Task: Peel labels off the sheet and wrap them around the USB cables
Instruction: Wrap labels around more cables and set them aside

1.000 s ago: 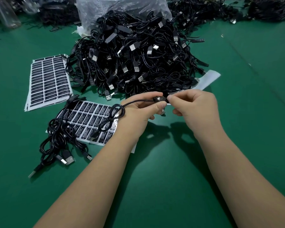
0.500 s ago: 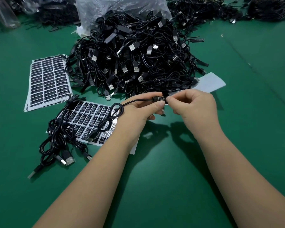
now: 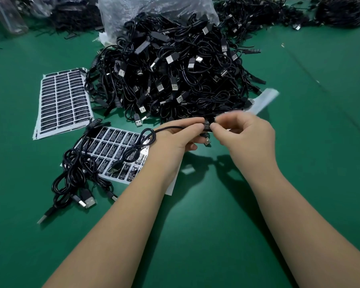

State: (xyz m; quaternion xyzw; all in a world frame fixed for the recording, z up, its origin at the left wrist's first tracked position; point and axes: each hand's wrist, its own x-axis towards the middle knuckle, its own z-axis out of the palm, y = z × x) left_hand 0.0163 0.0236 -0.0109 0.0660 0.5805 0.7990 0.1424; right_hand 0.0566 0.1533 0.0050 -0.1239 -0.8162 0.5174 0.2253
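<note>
Both hands pinch a label onto one USB cable.

The left hand (image 3: 181, 140) and right hand (image 3: 245, 136) grip the label (image 3: 207, 126) on the cable (image 3: 146, 140), fingertips touching; label sheet (image 3: 112, 150) beneath the left wrist, cable heap (image 3: 175, 73) just beyond, bare green table (image 3: 206, 235) nearer.

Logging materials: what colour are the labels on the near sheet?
Black with white print, on the label sheet; head view.

Black cables (image 3: 175, 75), green table (image 3: 195, 235)

Black label (image 3: 207, 126) wrapped on a black USB cable (image 3: 168, 128); label sheet (image 3: 112, 150) flat beneath.
</note>
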